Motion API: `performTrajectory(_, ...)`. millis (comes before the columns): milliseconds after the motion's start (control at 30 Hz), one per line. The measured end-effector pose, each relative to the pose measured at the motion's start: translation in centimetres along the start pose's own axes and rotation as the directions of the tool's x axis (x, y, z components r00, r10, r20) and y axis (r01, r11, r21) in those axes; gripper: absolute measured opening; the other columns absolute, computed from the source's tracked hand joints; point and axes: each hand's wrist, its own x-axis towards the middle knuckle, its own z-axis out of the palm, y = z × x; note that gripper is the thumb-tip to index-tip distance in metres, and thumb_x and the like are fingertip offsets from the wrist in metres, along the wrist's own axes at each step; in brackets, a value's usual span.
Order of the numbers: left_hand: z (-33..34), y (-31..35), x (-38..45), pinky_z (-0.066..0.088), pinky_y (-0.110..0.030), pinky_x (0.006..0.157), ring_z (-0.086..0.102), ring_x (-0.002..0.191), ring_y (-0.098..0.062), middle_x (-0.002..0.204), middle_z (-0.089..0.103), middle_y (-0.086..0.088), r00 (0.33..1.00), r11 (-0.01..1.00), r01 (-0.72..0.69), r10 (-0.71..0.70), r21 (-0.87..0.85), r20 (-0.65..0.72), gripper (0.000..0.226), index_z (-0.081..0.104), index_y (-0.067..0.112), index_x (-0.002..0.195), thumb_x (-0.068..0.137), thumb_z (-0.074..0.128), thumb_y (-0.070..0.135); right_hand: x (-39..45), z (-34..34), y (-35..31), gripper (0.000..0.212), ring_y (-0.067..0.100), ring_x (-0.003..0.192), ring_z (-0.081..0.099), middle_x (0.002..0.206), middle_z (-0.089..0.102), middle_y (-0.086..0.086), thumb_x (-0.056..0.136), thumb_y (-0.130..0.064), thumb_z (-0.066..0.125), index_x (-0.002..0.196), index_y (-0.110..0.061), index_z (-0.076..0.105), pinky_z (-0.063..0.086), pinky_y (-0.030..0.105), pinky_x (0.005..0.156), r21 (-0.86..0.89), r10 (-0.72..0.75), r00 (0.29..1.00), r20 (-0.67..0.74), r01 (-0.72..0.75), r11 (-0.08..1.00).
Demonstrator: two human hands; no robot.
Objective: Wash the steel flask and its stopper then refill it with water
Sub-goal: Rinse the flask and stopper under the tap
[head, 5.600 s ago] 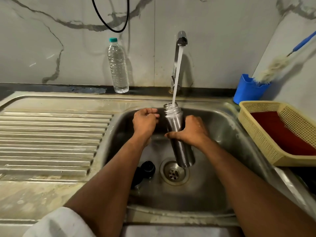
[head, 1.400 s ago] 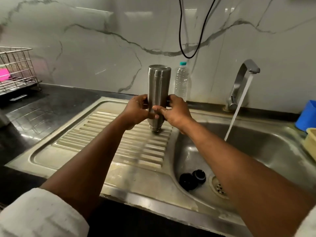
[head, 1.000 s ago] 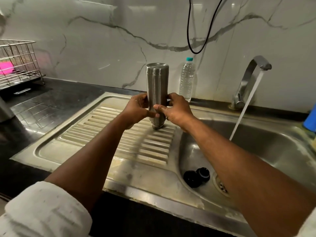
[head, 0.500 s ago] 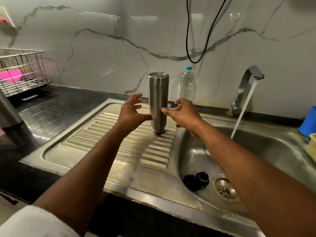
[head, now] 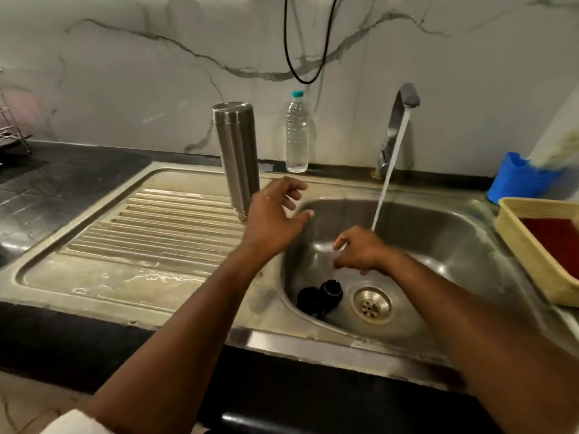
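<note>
Two black pieces, the stopper (head: 331,291) and a round cap (head: 308,300) touching it, lay on the floor of the sink basin (head: 438,233) just at nine o'clock of the drain (head: 372,304). From my head view I saw the steel flask (head: 237,158) standing upside down, mouth on the ribbed drainboard (head: 156,227), at about eleven o'clock of the basin and free of both hands. My left hand (head: 275,219) hung over the basin's near-left rim, just at three o'clock of the flask's lower end; its fingers were spread and loosely bent, with nothing in them. My right hand (head: 360,252) was inside the basin, above the stopper and at twelve o'clock of it, fingers slack and pointing down, also gripping nothing. The tap (head: 396,126) at the basin's twelve o'clock was running, and its stream (head: 390,170) fell just behind my right hand. A clear plastic bottle (head: 297,133) with a teal cap stood against the marble wall between flask and tap. At three o'clock sat a yellow basket (head: 517,242) with a red cloth (head: 554,239), and beyond it a blue holder (head: 517,180).
</note>
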Motion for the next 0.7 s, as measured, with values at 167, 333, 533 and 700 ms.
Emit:
performTrajectory(167,5.5,-0.3,1.5,0.058,-0.025,0.085,0.064,0.09,-0.005,0.106,0.067,0.008,0.954,0.992,0.116,-0.126,0.053,0.272,0.047,0.069,0.022,0.121,0.079,0.09,0.024,2.0,3.2,2.5,0.08,0.022,0.119,0.061,0.131,0.062,0.003,0.065,-0.04,0.094,0.136,-0.022,0.061,0.049,0.028,0.089,-0.279,-0.044,0.982,0.182,0.095,0.955)
performTrajectory(333,8.2,-1.9,1.8,0.06,-0.034,0.086,0.065,0.086,-0.012,0.107,0.068,0.003,0.915,0.985,0.156,-0.171,0.072,0.366,0.047,0.069,0.02,0.118,0.077,0.091,0.027,2.7,6.1,2.5,0.076,0.025,0.121,0.059,0.135,0.06,0.005,0.069,-0.026,0.093,0.137,-0.022,0.06,0.053,0.037,0.097,-0.397,-0.079,0.948,0.31,0.204,0.895)
performTrajectory(533,8.7,-2.3,2.4,0.057,-0.032,0.087,0.065,0.09,-0.011,0.105,0.067,0.004,0.883,0.967,0.219,-0.252,0.127,0.396,0.046,0.069,0.021,0.118,0.078,0.091,0.025,1.9,4.3,2.2,0.043,0.021,0.093,0.063,0.106,0.067,0.005,0.069,-0.036,0.091,0.1,-0.018,0.067,0.054,0.032,0.074,-0.408,-0.072,0.975,0.211,0.154,0.9)
performTrajectory(700,10.7,-1.2,4.4,0.055,-0.034,0.094,0.069,0.098,-0.018,0.1,0.072,0.001,0.878,0.928,0.364,-0.37,0.078,0.304,0.031,0.071,0.019,0.113,0.085,0.083,0.018,1.0,-2.7,5.1,0.029,0.019,0.08,0.073,0.09,0.072,0.004,0.07,-0.021,0.091,0.095,-0.018,0.075,0.064,0.034,0.066,0.15,0.031,0.983,-0.182,-0.003,0.989)
